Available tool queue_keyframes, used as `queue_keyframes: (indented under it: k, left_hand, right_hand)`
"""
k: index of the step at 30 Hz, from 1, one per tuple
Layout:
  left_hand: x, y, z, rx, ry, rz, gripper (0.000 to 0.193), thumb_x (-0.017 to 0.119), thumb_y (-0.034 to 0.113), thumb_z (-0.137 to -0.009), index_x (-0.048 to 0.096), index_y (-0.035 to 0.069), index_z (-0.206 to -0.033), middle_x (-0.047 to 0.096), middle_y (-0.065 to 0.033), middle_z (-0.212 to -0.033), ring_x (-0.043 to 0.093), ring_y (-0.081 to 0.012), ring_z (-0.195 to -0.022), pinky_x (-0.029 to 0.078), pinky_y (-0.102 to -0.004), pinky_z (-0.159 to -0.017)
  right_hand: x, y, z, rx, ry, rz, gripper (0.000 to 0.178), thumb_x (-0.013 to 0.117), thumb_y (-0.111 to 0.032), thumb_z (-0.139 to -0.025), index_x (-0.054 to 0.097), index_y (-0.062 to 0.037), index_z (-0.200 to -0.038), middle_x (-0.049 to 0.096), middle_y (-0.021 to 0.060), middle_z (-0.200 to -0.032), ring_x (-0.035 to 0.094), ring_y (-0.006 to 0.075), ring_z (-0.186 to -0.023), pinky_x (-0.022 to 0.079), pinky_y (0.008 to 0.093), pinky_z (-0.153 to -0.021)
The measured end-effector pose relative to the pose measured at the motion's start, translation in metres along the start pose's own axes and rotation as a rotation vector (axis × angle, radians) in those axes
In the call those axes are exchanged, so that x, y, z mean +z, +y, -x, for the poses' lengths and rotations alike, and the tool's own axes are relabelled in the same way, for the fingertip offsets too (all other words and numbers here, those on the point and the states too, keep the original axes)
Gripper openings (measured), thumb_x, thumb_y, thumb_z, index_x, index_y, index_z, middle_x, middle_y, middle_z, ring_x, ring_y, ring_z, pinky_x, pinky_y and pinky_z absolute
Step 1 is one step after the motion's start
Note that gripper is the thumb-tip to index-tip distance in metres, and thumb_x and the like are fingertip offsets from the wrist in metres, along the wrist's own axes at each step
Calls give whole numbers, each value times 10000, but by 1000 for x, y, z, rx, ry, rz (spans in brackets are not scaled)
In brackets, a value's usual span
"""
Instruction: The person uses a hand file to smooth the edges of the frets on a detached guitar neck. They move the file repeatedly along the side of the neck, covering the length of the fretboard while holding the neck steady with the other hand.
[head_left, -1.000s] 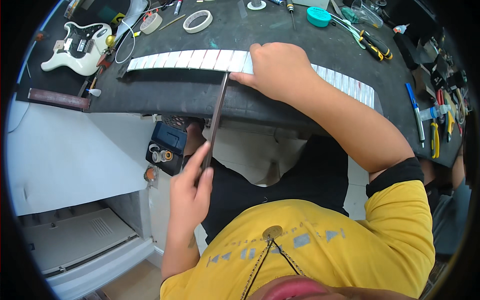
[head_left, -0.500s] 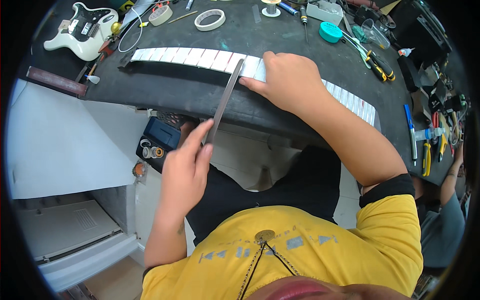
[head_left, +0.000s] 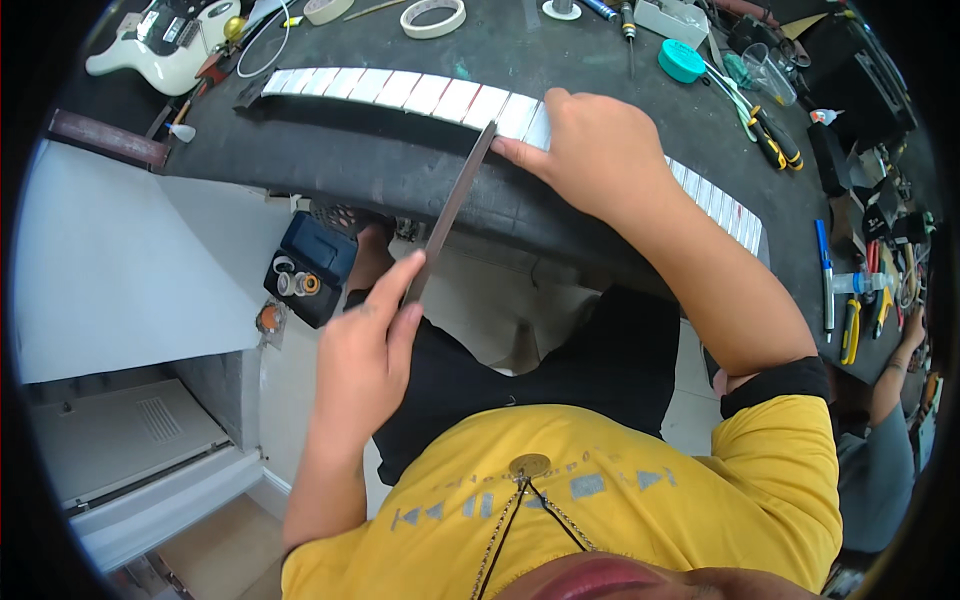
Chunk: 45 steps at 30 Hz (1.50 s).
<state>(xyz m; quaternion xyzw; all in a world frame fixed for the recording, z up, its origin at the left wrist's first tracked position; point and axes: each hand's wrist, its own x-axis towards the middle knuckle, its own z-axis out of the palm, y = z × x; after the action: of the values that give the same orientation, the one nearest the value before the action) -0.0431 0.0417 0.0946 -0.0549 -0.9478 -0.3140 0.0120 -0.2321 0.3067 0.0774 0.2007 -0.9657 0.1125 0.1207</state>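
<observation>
A long guitar neck point(head_left: 398, 90) lies along the near side of the dark bench, its fretboard covered in pale strips between the frets. Over its right half is my right hand point(head_left: 605, 155), the thumb at the near edge and the other fingers hidden toward the far side. My left hand point(head_left: 362, 355) grips a narrow metal file point(head_left: 455, 205), index finger stretched along it. The file slants up from that hand, and its tip meets the near edge of the neck just left of my right thumb.
At the far left lies a white guitar body point(head_left: 160, 62). Behind the neck are a masking tape roll point(head_left: 433, 33), a screwdriver point(head_left: 628, 28) and a teal round tin point(head_left: 682, 62). Pliers point(head_left: 778, 140) lie right. A co-worker's sleeve point(head_left: 880, 450) shows far right; a dark case point(head_left: 318, 250) sits below the bench.
The file has drawn back slightly toward me, its tip going from over the fretboard to the near edge. My right hand keeps its place on the neck. The whole view has shifted a little.
</observation>
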Motion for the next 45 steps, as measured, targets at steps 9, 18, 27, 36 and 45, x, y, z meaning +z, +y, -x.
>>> queue_keyframes:
  k: [9,18,27,36,45]
  left_hand:
    - [22,33,-146,197,116,-111,400,700,146,-1129,713,97,-1525,803,-301,-1160,783,-508,-1010,619,-479,-878]
    - [-4,19,-38,27,33,-73,431,724,74,-1105,719,114,-1535,810,-289,-1123,781,-506,-941,618,-459,-843]
    - [8,35,-84,89,52,-99,449,737,116,-1088,710,149,-1534,803,-270,-973,768,-523,-910,601,-581,-790]
    - [2,32,-106,149,48,-183,414,728,96,-1102,732,107,-1516,813,-266,-1053,777,-493,-920,617,-475,-830]
    - [4,19,-35,92,84,-82,402,737,122,-1092,730,120,-1495,814,-276,-1048,787,-507,-952,616,-571,-825]
  right_hand:
    - [6,6,-2,-52,64,49,782,748,-768,-1004,788,13,-1009,812,198,-848,826,399,-830,669,493,-766]
    - [10,1,2,-50,87,46,776,752,-762,-1004,785,13,-984,799,198,-812,821,395,-798,665,485,-732]
    - [7,7,0,-31,78,38,792,760,-771,-991,795,20,-990,812,204,-843,825,401,-818,668,497,-755]
    - [7,3,-3,-44,92,41,778,762,-757,-994,796,20,-980,809,208,-837,824,402,-817,667,504,-757]
    - [4,5,2,-5,39,55,776,750,-758,-1007,811,15,-1017,825,210,-870,835,397,-852,678,493,-787]
